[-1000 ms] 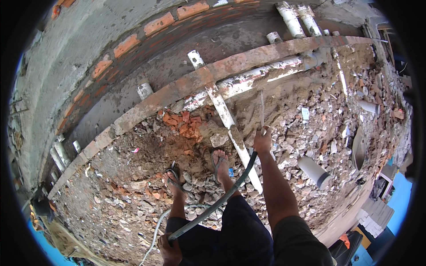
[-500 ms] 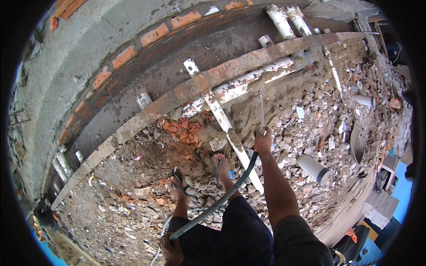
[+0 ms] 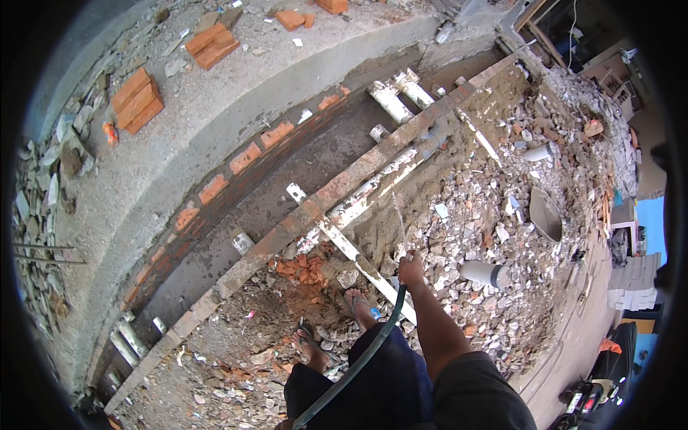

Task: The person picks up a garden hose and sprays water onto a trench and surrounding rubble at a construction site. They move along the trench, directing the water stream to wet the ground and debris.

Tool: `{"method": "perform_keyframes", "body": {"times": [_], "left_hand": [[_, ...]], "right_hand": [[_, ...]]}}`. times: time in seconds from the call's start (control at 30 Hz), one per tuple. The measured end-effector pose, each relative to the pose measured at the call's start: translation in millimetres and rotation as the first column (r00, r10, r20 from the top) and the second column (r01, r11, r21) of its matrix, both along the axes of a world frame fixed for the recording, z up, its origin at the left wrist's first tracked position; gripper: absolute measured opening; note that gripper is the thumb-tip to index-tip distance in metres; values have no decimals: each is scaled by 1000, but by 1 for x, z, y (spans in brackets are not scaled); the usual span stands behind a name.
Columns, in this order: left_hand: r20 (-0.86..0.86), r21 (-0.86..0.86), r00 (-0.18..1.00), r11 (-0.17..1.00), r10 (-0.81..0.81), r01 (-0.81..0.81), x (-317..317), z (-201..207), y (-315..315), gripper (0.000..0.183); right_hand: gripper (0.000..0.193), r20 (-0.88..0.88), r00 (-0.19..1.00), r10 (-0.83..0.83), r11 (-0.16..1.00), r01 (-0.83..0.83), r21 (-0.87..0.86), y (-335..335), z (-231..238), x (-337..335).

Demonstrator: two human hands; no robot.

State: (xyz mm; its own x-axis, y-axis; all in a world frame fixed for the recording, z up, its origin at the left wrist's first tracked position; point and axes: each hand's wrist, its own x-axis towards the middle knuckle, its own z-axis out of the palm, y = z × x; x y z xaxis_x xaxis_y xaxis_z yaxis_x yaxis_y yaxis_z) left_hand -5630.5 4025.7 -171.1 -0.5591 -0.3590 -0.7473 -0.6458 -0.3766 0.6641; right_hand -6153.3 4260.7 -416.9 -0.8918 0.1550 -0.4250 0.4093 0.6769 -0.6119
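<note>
My right hand (image 3: 411,269) is closed around the front end of a dark green hose (image 3: 360,363), held out over the rubble. A thin stream of water (image 3: 399,213) leaves the hose and lands on wet soil beside a thick, paint-flecked white pipe (image 3: 369,192). From there the hose runs back past my legs to the lower edge. Only a sliver of my left hand (image 3: 282,425) shows there, at the hose; its fingers are mostly cut off. A narrower white pipe (image 3: 368,269) slants across the ground just left of my right hand.
A low brick wall (image 3: 276,233) borders a trench with several white pipe stubs (image 3: 390,102). Broken red brick (image 3: 304,271) lies by my feet. On the rubble rest a grey-white pipe piece (image 3: 481,273) and a trough-like shell (image 3: 545,214). Stacked bricks (image 3: 137,102) sit on the far concrete ledge.
The view has tilted up and shifted, bringing the far ledge and its bricks into sight. My left hand has slipped almost out of the lower edge. My right hand still holds the hose with water flowing.
</note>
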Motion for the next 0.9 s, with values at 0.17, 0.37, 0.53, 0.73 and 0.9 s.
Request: {"method": "perform_keyframes", "body": {"times": [0.17, 0.37, 0.53, 0.73, 0.9], "left_hand": [[28, -160, 986, 973, -163, 166, -34, 90, -28, 23], [273, -520, 788, 604, -552, 604, -114, 170, -4, 13], [47, -127, 959, 950, -280, 283, -172, 228, 22, 32], [216, -402, 858, 759, -465, 513, -221, 309, 40, 36], [246, -398, 876, 781, -415, 482, -239, 341, 49, 36]], "right_hand": [[34, -82, 993, -79, 994, 73, -79, 2, 48, 3], [31, 75, 971, -225, 939, 237, -250, 20, 95, -43], [28, 114, 974, -195, 912, 223, -344, 36, 104, -79], [27, 298, 930, -215, 853, 327, -406, 32, 140, -71], [25, 306, 933, -190, 855, 311, -415, 26, 154, -61]]}}
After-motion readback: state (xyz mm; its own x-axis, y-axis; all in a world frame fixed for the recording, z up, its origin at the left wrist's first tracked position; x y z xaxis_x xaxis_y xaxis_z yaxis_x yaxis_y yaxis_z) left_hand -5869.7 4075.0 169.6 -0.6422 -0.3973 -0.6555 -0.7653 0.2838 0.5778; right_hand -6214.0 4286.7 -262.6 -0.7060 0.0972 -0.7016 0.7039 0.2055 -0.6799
